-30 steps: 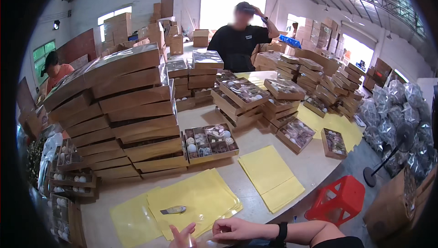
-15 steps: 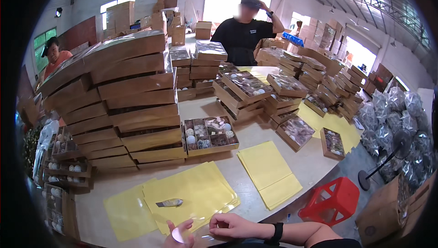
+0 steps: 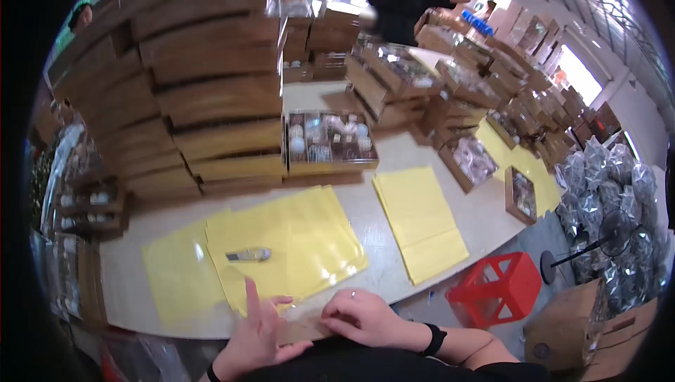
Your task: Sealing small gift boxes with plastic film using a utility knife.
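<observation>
**Bare hands before yellow sheets, boxes crowding the left**

At the near edge of the table (image 3: pixel 385 255), left hand (image 3: pixel 259 329) with fingers spread wide, index finger pointing toward the sheets. Just beside it, right hand (image 3: pixel 362 320) curled, thumb and fingertips close together; cannot tell about anything thin between them. Just beyond, overlapping yellow sheets (image 3: pixel 320 241) flat on the table, small flat tool (image 3: pixel 248 255) on top. To the right, second yellow pile (image 3: pixel 420 220).

Behind the sheets, tall stack of brown boxes (image 3: pixel 218 118), blocking the far left and most of a co-worker (image 3: pixel 83 17). Just beside the stack, divided box (image 3: pixel 334 167) with pale balls. Farther back, more box piles (image 3: pixel 373 90), then a person in a black T-shirt (image 3: pixel 402 5). Past the table's right edge, red stool (image 3: pixel 496 287), black fan (image 3: pixel 614 233), silver bundles (image 3: pixel 601 192) and brown carton (image 3: pixel 562 326).
</observation>
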{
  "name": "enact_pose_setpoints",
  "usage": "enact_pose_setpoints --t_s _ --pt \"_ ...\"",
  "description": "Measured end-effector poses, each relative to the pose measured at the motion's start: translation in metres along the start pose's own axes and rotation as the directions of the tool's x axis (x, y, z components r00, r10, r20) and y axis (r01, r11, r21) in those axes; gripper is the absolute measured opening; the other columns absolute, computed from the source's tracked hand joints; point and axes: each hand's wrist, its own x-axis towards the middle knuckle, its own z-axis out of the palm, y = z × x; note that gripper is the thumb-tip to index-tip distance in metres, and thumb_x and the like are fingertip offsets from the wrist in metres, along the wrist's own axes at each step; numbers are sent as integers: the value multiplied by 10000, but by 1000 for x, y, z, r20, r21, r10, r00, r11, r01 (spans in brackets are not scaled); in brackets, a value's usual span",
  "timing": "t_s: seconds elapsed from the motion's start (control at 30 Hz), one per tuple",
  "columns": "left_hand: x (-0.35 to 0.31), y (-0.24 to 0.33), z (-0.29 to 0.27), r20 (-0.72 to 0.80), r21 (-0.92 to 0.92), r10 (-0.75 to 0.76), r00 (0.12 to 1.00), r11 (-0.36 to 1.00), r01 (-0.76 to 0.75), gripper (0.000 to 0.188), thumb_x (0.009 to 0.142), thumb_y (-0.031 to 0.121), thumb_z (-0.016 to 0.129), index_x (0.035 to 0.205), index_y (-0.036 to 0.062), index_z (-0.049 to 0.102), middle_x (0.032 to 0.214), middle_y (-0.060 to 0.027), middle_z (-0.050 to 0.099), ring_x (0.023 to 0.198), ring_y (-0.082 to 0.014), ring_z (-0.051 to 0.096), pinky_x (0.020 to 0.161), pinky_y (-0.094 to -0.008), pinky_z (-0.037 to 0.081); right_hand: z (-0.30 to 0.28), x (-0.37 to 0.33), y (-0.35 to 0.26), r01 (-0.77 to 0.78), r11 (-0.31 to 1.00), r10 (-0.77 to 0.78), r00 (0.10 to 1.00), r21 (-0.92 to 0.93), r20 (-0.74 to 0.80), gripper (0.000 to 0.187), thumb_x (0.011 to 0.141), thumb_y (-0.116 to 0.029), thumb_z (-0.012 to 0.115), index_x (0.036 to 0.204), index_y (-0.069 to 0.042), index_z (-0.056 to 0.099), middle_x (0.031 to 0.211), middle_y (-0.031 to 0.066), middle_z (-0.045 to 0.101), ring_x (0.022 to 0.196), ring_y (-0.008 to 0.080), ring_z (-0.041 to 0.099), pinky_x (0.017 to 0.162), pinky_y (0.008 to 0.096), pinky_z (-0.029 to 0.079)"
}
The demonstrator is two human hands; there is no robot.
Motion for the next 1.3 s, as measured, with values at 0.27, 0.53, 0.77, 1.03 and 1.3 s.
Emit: enact_pose_setpoints --t_s 0.27,0.53,0.77,1.03,1.3 --pt "7 -4 -2 13 -45 -178 984 983 178 1306 694 261 881 1548 139 -98 1517 -415 -56 958 -333 622 681 -359 574 1 -1 17 -135 985 140 989 105 -42 97 881 -89 665 956 -46 621 874 114 605 774 273 630 693 348 504" --pt "3 2 -1 -95 -112 -147 985 984 136 1332 679 257 884 1556 196 -117 1534 -385 -62 985 -317 617 658 -344 576 -12 25 13 -521 726 453 853 448 257 100 906 -103 676 959 -37 622 889 -16 619 836 74 566 795 235 452" --pt "5 5 -1 -83 -136 -167 982 979 155 1331 676 251 884 1558 234 -114 1545 -363 -65 996 -318 618 656 -330 583 -15 29 13 -531 752 407 841 392 357 132 892 -141 705 938 -36 640 829 -26 618 783 61 532 740 232 444" --pt "10 -1 0 -106 -135 -153 983 981 138 1303 682 247 880 1560 204 -82 1546 -359 -58 1002 -330 616 661 -342 588 -6 29 8 -90 981 117 981 -173 153 218 811 -177 767 967 -101 634 881 50 633 904 235 593 824 346 448" --pt "-2 4 -4 -83 -22 -127 988 992 125 1301 691 371 868 1550 86 -66 1510 -411 -9 990 -343 620 711 -392 568 4 18 0 -83 895 106 994 -439 27 664 784 -308 791 1316 -38 500 1090 134 616 1045 331 564 892 425 440"
